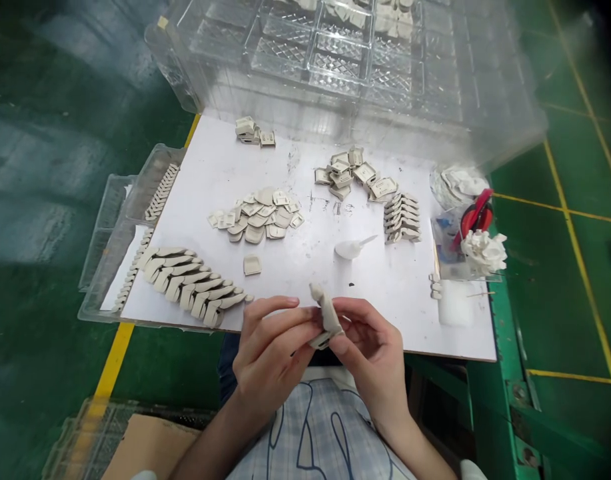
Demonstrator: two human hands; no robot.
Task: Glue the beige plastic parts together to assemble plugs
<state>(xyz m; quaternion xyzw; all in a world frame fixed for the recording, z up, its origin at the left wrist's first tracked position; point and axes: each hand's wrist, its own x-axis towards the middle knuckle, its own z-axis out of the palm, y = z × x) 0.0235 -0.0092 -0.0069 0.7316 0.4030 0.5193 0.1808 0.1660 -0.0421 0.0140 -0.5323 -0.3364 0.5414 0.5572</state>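
Both hands meet at the near edge of the white board, holding one beige plastic part point(329, 316) between them. My left hand point(275, 343) grips it from the left with fingers pressed against it. On the other side, my right hand point(372, 353) pinches its lower end between thumb and fingers. Beyond my left hand lies a single square piece point(252, 265). A row of curved beige parts point(185, 280) stands to the left. A white squeeze bottle point(348, 249) with a thin nozzle is just beyond the hands.
Loose beige pieces point(265, 215) lie mid-board, with another pile point(341, 172) farther back. Stacked parts point(402, 218) stand at the right, near a clear box point(452, 270) with red-handled pliers point(478, 215). Large clear trays point(305, 87) span the back.
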